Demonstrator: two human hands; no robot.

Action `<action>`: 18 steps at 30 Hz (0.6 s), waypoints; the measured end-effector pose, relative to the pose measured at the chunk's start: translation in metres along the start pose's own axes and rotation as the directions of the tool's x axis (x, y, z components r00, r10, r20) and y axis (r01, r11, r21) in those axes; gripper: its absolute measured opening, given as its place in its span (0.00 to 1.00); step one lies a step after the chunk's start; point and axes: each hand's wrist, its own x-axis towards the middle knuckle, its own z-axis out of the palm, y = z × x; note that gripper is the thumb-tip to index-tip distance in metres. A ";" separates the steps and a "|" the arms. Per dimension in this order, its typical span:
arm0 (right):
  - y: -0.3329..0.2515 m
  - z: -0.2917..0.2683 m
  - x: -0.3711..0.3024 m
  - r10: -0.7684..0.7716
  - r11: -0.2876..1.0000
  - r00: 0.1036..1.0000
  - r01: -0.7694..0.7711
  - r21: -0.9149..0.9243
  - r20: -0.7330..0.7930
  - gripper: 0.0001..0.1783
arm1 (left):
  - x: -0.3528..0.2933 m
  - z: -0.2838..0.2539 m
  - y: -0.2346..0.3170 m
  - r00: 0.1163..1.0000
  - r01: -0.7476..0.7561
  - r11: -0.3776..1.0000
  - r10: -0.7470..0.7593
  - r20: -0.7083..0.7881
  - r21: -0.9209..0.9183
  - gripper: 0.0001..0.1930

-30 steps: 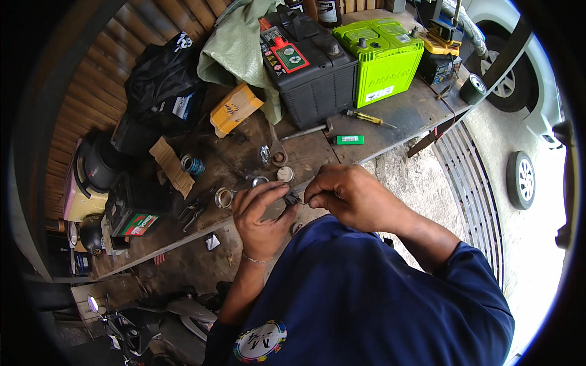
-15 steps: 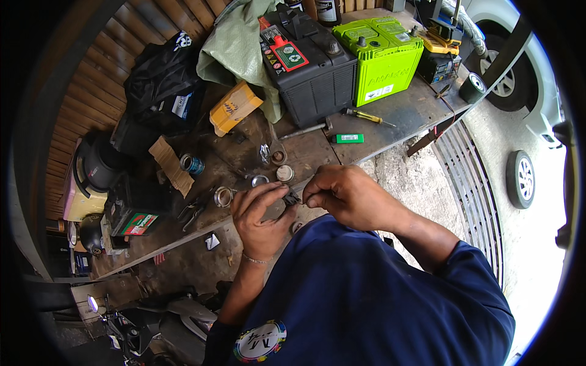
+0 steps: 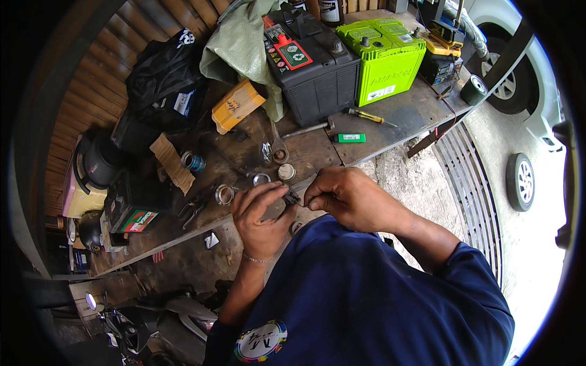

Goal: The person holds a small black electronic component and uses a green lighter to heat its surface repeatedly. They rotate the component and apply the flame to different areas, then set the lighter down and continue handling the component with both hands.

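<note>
Both hands meet over the near edge of the workbench (image 3: pixel 317 154). My left hand (image 3: pixel 261 221) is closed round a small dark part (image 3: pixel 292 198), gripped between thumb and fingers. Thumb and forefinger of my right hand (image 3: pixel 354 198) are pinched together at the right end of that part. Whatever is in this pinch is too small to make out. Just beyond the fingers stand a round tin with pale contents (image 3: pixel 286 172) and a shiny metal cup (image 3: pixel 260 179). A metal ring-shaped piece (image 3: pixel 224 195) lies left of my left hand.
A black car battery (image 3: pixel 317 82) and a lime-green one (image 3: pixel 390 67) stand at the back. Nearer lie a hammer (image 3: pixel 308 129), a yellow screwdriver (image 3: pixel 371 118), a small green box (image 3: pixel 350 138) and pliers (image 3: pixel 193 211). An orange box (image 3: pixel 237 108) and torn cardboard (image 3: pixel 171 163) lie further left.
</note>
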 end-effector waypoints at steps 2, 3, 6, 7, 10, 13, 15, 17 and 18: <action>0.000 0.000 0.001 -0.011 1.000 1.000 0.011 -0.017 0.002 0.06 | -0.001 0.001 0.000 1.000 0.001 1.000 -0.001 -0.006 -0.009 0.24; 0.000 0.000 0.001 -0.002 1.000 1.000 0.002 0.007 -0.002 0.06 | -0.001 0.002 0.000 1.000 0.001 1.000 -0.001 -0.010 -0.013 0.24; 0.002 -0.001 0.002 0.054 0.995 0.999 -0.054 0.079 -0.004 0.06 | -0.004 0.002 -0.004 0.999 0.036 0.998 -0.036 0.000 -0.043 0.24; 0.003 -0.003 0.001 0.077 0.991 0.997 -0.076 0.114 -0.003 0.07 | -0.005 0.003 -0.006 0.997 0.070 0.993 -0.071 -0.004 -0.097 0.24; 0.010 -0.011 -0.004 0.120 0.944 0.992 -0.101 0.314 -0.043 0.08 | -0.009 0.005 -0.015 0.975 0.216 0.934 -0.222 0.011 -0.283 0.25; 0.027 -0.027 -0.013 0.123 0.874 0.986 -0.053 0.484 -0.114 0.08 | -0.015 0.002 -0.020 0.939 0.330 0.809 -0.336 0.077 -0.487 0.27; 0.046 -0.038 -0.016 0.200 0.870 0.963 -0.090 0.484 -0.181 0.09 | -0.016 -0.001 -0.021 0.932 0.345 0.760 -0.346 0.107 -0.551 0.30; 0.072 -0.050 -0.013 0.181 0.943 0.946 -0.090 0.320 -0.269 0.11 | -0.016 -0.005 -0.018 0.940 0.330 0.770 -0.323 0.111 -0.547 0.30; 0.085 -0.053 -0.013 0.178 0.967 0.932 -0.107 0.231 -0.315 0.10 | -0.016 -0.006 -0.017 0.944 0.321 0.775 -0.311 0.113 -0.545 0.30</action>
